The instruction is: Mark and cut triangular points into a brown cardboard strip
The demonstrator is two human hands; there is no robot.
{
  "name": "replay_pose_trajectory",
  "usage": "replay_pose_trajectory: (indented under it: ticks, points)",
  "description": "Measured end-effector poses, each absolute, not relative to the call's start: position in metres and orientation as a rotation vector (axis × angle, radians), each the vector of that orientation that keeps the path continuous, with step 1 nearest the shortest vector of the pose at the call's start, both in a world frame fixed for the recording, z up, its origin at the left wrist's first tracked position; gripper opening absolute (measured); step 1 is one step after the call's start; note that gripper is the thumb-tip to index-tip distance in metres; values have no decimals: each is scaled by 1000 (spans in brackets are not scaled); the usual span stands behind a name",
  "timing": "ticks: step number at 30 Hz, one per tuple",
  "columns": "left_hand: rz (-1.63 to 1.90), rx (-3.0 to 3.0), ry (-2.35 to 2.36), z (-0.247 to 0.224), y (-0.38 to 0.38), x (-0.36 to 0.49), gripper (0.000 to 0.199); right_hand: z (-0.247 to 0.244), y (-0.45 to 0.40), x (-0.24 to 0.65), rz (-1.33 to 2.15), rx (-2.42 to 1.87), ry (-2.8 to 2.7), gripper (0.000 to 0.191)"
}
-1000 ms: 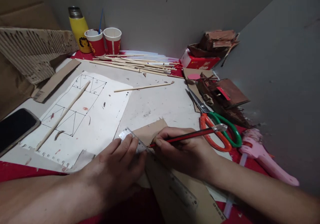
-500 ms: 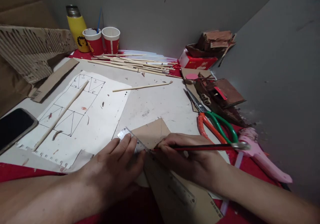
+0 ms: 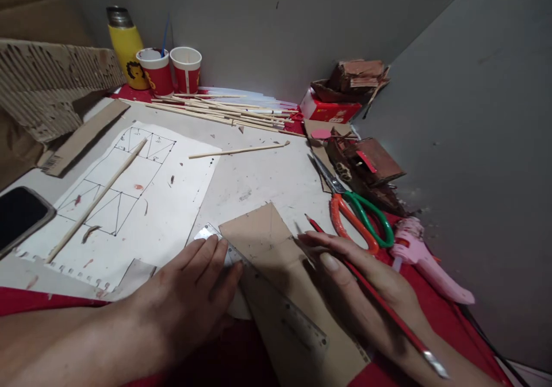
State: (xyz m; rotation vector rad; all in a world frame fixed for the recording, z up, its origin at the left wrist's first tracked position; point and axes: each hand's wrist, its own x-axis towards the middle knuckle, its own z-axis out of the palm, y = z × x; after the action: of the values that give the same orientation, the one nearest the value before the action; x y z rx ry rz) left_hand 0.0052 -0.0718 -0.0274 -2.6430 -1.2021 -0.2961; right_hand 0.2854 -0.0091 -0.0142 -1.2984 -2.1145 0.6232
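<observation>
My left hand (image 3: 190, 283) presses its fingertips onto the upper end of a metal ruler (image 3: 276, 296), holding it against a piece of brown cardboard (image 3: 269, 237). The ruler slants down to the right across the cardboard, which bears faint pencil lines near its upper corner. Raised to the right of the ruler, my right hand (image 3: 366, 283) has a red pencil (image 3: 379, 305) lying between thumb and fingers. The pencil's tip points up and left, apart from the cardboard.
Scissors (image 3: 362, 214) and a pink glue gun (image 3: 426, 260) lie at the right. On the left are a drawing on paper (image 3: 185, 186), a stick (image 3: 101, 194) and a phone (image 3: 26, 217). Wooden sticks (image 3: 224, 111), paper cups (image 3: 186, 71) and a yellow bottle (image 3: 128, 50) stand behind.
My right hand has lifted the pencil off the ruler's edge and moved right, turning it so its tip points up-left. My left hand still presses the ruler. The view has shifted slightly.
</observation>
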Motion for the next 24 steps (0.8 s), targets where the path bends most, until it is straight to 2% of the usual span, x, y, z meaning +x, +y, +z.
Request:
replay_pose_trajectory:
  ticks: [7,18,21,24]
  points:
    - [-287,-2669,-1158,-29,-73,4,57,-22,-14,285,499,-1263,-2267,31]
    - [-336,-2716,-1086,-25,-70,2,55,-16,-19,285,438,-1322,-2135,27]
    - [-332,-2722,-1063,-26,-70,1,56,2,-24,279,584,-1314,-2107,27]
    - [-333,-2726,-1063,-29,-71,0,54,14,-25,268,795,-1092,-2206,27]
